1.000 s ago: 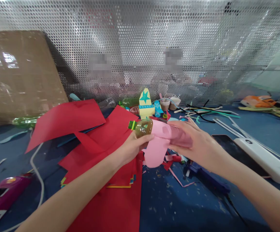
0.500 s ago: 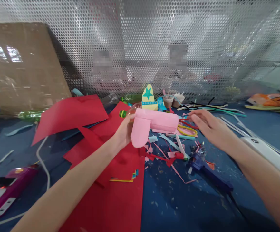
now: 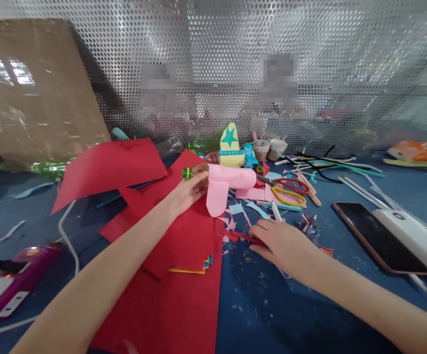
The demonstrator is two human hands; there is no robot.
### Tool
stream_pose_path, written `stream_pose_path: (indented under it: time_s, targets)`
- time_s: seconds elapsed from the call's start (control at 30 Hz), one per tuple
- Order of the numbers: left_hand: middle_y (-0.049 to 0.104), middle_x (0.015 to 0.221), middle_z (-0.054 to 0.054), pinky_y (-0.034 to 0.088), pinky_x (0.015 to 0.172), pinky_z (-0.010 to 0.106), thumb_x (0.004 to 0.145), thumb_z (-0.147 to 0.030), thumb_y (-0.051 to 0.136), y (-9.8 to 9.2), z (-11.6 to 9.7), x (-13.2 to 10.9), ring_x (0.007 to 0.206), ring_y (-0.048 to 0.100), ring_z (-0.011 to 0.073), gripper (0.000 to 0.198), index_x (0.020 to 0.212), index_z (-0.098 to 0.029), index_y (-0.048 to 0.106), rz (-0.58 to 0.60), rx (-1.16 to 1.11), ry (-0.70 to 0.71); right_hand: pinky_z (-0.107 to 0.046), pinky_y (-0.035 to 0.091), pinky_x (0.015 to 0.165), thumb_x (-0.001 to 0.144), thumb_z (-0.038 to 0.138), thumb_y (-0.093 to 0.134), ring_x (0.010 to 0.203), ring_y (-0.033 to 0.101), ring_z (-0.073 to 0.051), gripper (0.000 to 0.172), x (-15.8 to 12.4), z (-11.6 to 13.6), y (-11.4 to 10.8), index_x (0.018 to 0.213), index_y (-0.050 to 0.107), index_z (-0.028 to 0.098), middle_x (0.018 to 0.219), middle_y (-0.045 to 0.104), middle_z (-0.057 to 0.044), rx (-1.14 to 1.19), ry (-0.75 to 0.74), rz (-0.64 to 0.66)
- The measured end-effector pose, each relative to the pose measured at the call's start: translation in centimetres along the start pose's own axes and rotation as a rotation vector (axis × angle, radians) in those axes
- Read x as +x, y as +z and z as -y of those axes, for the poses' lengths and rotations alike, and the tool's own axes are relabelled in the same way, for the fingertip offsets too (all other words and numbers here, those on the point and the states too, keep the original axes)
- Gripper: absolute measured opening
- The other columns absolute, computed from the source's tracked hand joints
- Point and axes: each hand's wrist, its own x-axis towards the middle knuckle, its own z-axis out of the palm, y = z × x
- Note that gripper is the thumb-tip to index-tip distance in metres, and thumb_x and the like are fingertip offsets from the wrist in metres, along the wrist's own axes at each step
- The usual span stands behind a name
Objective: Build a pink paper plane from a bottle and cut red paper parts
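Note:
My left hand [image 3: 191,191] is closed around the neck end of a plastic bottle with a green cap [image 3: 186,173]. Pink paper [image 3: 231,178] wraps the bottle's body, and a rounded pink flap [image 3: 217,199] hangs below it. My right hand [image 3: 279,243] is low over the scraps, thumb and fingers closed about a narrow red paper strip [image 3: 243,237]. Just beyond it lie a white stick [image 3: 276,212] and scissors [image 3: 290,191] with red and yellow handles. The right hand covers most of the blue glue gun seen earlier.
Red paper sheets [image 3: 194,305] spread under my left arm. A phone [image 3: 379,236] and a white device lie at right; a purple power strip [image 3: 25,275] is at left. Behind stand a yellow paper-covered bottle [image 3: 231,157], small cups [image 3: 261,150], cardboard [image 3: 40,93] and a perforated metal screen [image 3: 213,59].
My right hand has come from the scissor handles down and left to the red strip. The pink-wrapped bottle has turned slightly in my left hand. The phone now shows at right.

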Motion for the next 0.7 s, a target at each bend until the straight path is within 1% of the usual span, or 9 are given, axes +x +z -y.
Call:
stream_pose_path:
  time_s: [0.07,0.17,0.27,0.33,0.37,0.43,0.5,0.63,0.7]
  targets:
    - [0.070,0.075,0.003,0.052,0.070,0.024,0.066,-0.029,0.079,-0.2,-0.2,0.2,0.067,0.063,0.0129,0.026,0.087,-0.018,0.067,-0.005,-0.022,-0.004,-0.045,0.052,0.071,0.087,0.020,0.052,0.082,0.064,-0.032,0.015,0.0,0.3,0.5,0.077,0.062,0.026,0.083,0.067,-0.008,0.009,0.001,-0.035]
    - [0.067,0.068,0.000,0.050,0.064,0.023,0.067,-0.031,0.078,0.0,-0.7,0.0,0.060,0.060,0.0118,0.028,0.089,-0.019,0.067,-0.009,-0.043,-0.003,-0.043,0.053,0.070,0.087,0.018,0.048,0.081,0.065,-0.029,0.017,-0.1,0.3,0.1,0.077,0.058,0.028,0.082,0.066,-0.005,0.096,-0.012,-0.077]
    - [0.067,0.068,-0.002,0.048,0.061,0.023,0.069,-0.038,0.075,0.4,-1.6,-0.6,0.062,0.061,0.0137,0.030,0.093,-0.021,0.066,-0.002,-0.050,0.013,-0.037,0.055,0.067,0.089,0.023,0.047,0.076,0.066,-0.023,0.012,-0.3,0.2,-1.4,0.084,0.056,0.027,0.083,0.067,-0.003,0.227,0.004,-0.117]
    - [0.070,0.074,0.000,0.049,0.066,0.026,0.073,-0.045,0.068,0.8,-2.1,-1.1,0.069,0.064,0.0170,0.031,0.093,-0.020,0.067,0.004,-0.049,0.011,-0.033,0.055,0.064,0.090,0.031,0.049,0.071,0.066,-0.020,0.011,-0.5,0.1,-2.6,0.084,0.057,0.025,0.080,0.068,-0.002,0.360,0.023,-0.123]
    - [0.071,0.075,0.001,0.050,0.068,0.027,0.075,-0.048,0.064,0.9,-2.3,-1.3,0.072,0.065,0.0188,0.033,0.090,-0.019,0.067,0.013,-0.046,0.001,-0.031,0.055,0.063,0.089,0.036,0.052,0.070,0.066,-0.019,0.014,-0.7,0.0,-3.3,0.084,0.059,0.025,0.079,0.068,-0.002,0.454,0.037,-0.127]
    - [0.071,0.073,0.002,0.051,0.072,0.030,0.076,-0.050,0.060,1.2,-2.6,-1.8,0.072,0.065,0.0207,0.034,0.084,-0.018,0.068,0.057,-0.029,-0.037,-0.030,0.055,0.063,0.084,0.044,0.059,0.071,0.066,-0.018,0.022,-1.1,-0.2,-4.3,0.090,0.062,0.024,0.080,0.068,-0.003,0.698,0.109,-0.167]
    - [0.071,0.072,0.003,0.051,0.073,0.031,0.076,-0.050,0.061,1.4,-2.6,-2.2,0.071,0.065,0.0210,0.035,0.083,-0.017,0.069,0.127,0.021,-0.106,-0.030,0.055,0.063,0.079,0.049,0.066,0.069,0.064,-0.018,0.031,-1.5,-0.5,-4.9,0.098,0.065,0.024,0.082,0.068,-0.003,0.875,0.183,-0.197]
    - [0.074,0.086,0.006,0.050,0.079,0.032,0.073,-0.048,0.068,1.9,-2.1,-2.9,0.080,0.065,0.0219,0.036,0.089,-0.016,0.071,0.266,0.116,-0.225,-0.032,0.055,0.071,0.073,0.053,0.073,0.073,0.064,-0.017,0.039,-1.7,-1.1,-4.5,0.100,0.071,0.025,0.085,0.069,-0.003,1.013,0.285,-0.142]
    - [0.074,0.090,0.006,0.049,0.082,0.032,0.072,-0.045,0.070,2.2,-1.8,-3.2,0.086,0.066,0.0230,0.033,0.089,-0.017,0.072,0.337,0.124,-0.247,-0.032,0.055,0.077,0.066,0.055,0.077,0.080,0.065,-0.019,0.042,-1.4,-1.1,-4.0,0.095,0.072,0.026,0.086,0.070,-0.003,1.128,0.377,-0.229]
